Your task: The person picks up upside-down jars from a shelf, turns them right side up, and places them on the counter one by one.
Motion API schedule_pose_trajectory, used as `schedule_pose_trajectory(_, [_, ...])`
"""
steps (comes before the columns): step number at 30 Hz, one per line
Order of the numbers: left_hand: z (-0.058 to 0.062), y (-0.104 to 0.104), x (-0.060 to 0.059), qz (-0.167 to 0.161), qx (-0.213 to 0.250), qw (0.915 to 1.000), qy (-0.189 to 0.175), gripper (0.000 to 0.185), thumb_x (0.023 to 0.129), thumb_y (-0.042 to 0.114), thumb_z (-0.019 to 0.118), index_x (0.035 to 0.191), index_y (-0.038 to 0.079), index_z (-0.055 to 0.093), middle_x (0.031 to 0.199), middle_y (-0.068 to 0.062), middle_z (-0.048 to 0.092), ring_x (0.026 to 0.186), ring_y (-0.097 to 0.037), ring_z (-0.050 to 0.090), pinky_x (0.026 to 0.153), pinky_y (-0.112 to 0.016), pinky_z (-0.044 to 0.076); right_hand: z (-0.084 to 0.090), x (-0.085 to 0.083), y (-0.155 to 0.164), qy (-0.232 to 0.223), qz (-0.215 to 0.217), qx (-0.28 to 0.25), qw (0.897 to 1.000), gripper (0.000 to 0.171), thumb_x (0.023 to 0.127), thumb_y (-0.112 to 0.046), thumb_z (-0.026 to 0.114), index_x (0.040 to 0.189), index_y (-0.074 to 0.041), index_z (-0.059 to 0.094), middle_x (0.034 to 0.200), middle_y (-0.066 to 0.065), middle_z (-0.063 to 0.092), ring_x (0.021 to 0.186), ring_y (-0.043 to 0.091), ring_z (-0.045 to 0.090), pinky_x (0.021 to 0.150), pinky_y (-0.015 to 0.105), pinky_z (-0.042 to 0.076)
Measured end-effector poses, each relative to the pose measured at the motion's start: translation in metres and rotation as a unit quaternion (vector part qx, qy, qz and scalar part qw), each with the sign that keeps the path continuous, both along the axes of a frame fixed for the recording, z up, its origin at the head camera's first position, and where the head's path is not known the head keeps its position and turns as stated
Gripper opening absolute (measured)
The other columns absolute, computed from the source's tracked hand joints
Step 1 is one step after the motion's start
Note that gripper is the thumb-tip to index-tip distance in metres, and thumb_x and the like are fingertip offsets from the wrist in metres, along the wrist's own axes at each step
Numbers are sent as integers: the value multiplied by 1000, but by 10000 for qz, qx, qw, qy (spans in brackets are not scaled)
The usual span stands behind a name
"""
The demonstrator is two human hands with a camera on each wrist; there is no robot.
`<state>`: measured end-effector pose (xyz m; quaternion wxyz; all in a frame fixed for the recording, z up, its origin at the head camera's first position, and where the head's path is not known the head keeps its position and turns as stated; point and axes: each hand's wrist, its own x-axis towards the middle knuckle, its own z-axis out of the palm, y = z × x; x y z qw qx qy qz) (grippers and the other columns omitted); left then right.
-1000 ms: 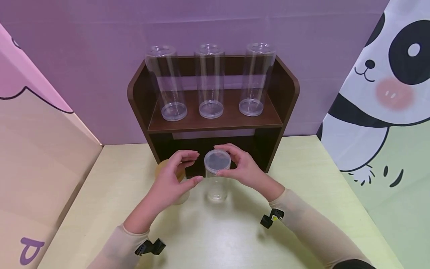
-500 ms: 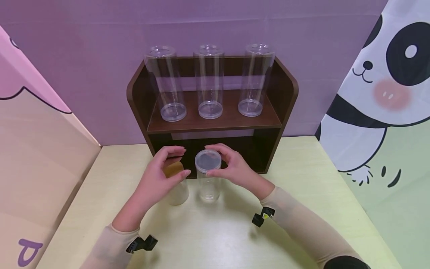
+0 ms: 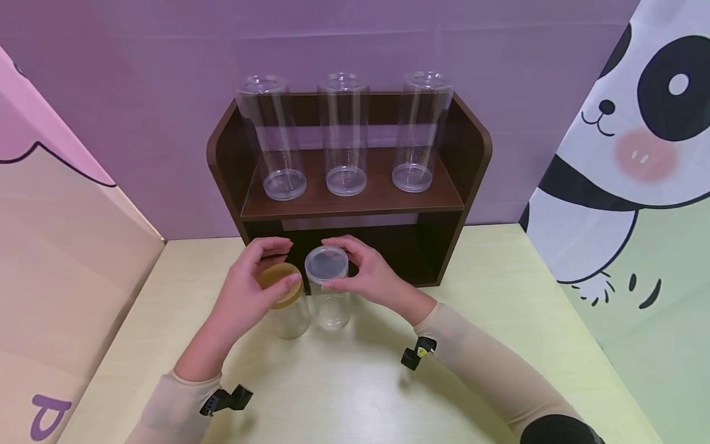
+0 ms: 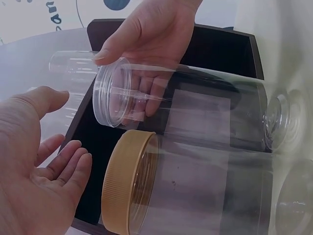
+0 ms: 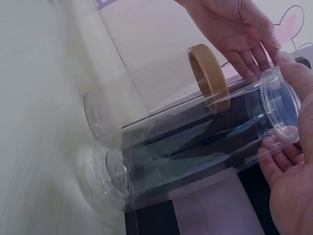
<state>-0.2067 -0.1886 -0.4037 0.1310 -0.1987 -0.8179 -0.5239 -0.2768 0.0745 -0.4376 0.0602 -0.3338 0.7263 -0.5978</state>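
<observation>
My right hand [image 3: 368, 271] holds a clear plastic jar [image 3: 330, 308] by its clear lid [image 3: 326, 264], thumb in front and fingers behind. The jar is upright; whether its base touches the table I cannot tell. Just left of it stands a second clear jar [image 3: 291, 320] with a gold lid [image 4: 128, 183]. Above that lid is my left hand [image 3: 246, 287], thumb and fingers spread. In the left wrist view a gap shows between those fingers and the gold lid. The two jars stand side by side, close together.
Behind the jars rises a dark brown two-tier shelf [image 3: 355, 209]. Its upper tier bears three tall clear cylinders, the left [image 3: 280, 142], the middle [image 3: 345, 135] and the right [image 3: 418, 135]. The pale table [image 3: 355, 388] extends in front and to both sides.
My right hand has moved left with the clear-lidded jar, closer to the gold-lidded one. My left hand has shifted left, so more of the gold lid shows. The gold-lidded jar looks unmoved.
</observation>
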Motion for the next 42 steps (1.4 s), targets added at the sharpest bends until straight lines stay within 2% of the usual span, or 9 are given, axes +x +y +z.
schedule_pose_trajectory(5, [0, -1, -1, -9, 62, 10000, 25, 55, 95, -1, 86, 143, 1, 60, 146, -14, 63, 133, -33, 63, 112, -13, 46, -2, 0, -3, -49, 13, -29, 10000, 74, 88, -3, 94, 154, -7, 60, 142, 5, 63, 131, 22, 66, 115, 58, 51])
schedule_pose_trajectory(10, [-1, -2, -2, -37, 68, 10000, 38, 55, 96, -1, 86, 144, 1, 60, 146, -13, 63, 134, -35, 63, 112, -13, 46, -5, -1, -6, -21, 18, -36, 10000, 74, 87, -2, 94, 153, -6, 60, 143, 6, 63, 131, 22, 66, 115, 59, 51])
schedule_pose_trajectory(13, [-1, -2, -2, -34, 38, 10000, 47, 55, 95, 0, 86, 144, 2, 60, 145, -13, 63, 134, -36, 63, 112, -13, 46, -10, -1, -8, 78, 18, 26, 10000, 75, 87, -2, 94, 154, -4, 59, 143, 6, 63, 129, 22, 66, 115, 57, 52])
schedule_pose_trajectory(18, [-1, -1, -3, -51, 23, 10000, 31, 54, 96, -1, 85, 144, 2, 60, 145, -13, 63, 135, -40, 62, 112, -12, 46, -15, -1, -8, 60, -116, 107, 9999, 75, 87, -3, 95, 153, -8, 60, 142, 6, 64, 130, 22, 66, 115, 51, 53])
schedule_pose_trajectory(28, [-2, -1, -3, -52, 6, 10000, 9, 52, 96, -1, 85, 143, 1, 61, 145, -13, 64, 134, -38, 63, 112, -13, 46, -22, 0, -9, 40, -253, 120, 9996, 76, 89, -6, 94, 155, -11, 58, 142, 1, 64, 131, 21, 64, 119, 41, 51])
schedule_pose_trajectory(32, [-2, -1, -4, -47, 5, 10000, 40, 52, 96, -1, 85, 142, 1, 61, 144, -12, 64, 133, -34, 64, 112, -13, 47, -22, 1, -9, 5, -273, 132, 9995, 76, 89, -6, 94, 156, -9, 57, 144, 2, 64, 133, 22, 63, 120, 42, 50])
schedule_pose_trajectory(38, [-2, -1, -3, -47, 23, 10000, 19, 52, 96, -1, 85, 142, 1, 61, 145, -13, 64, 134, -41, 63, 112, -13, 46, -21, 2, -10, -16, -298, 154, 9994, 76, 89, -5, 94, 156, -11, 58, 145, 3, 63, 133, 23, 64, 121, 45, 50])
schedule_pose_trajectory(42, [-2, -2, -3, -22, 6, 10000, -31, 51, 97, 1, 85, 142, 2, 61, 145, -13, 64, 135, -39, 63, 112, -12, 46, -19, 3, -8, -19, -292, 249, 9993, 80, 89, -5, 94, 158, -13, 55, 149, 4, 62, 134, 25, 63, 119, 46, 50])
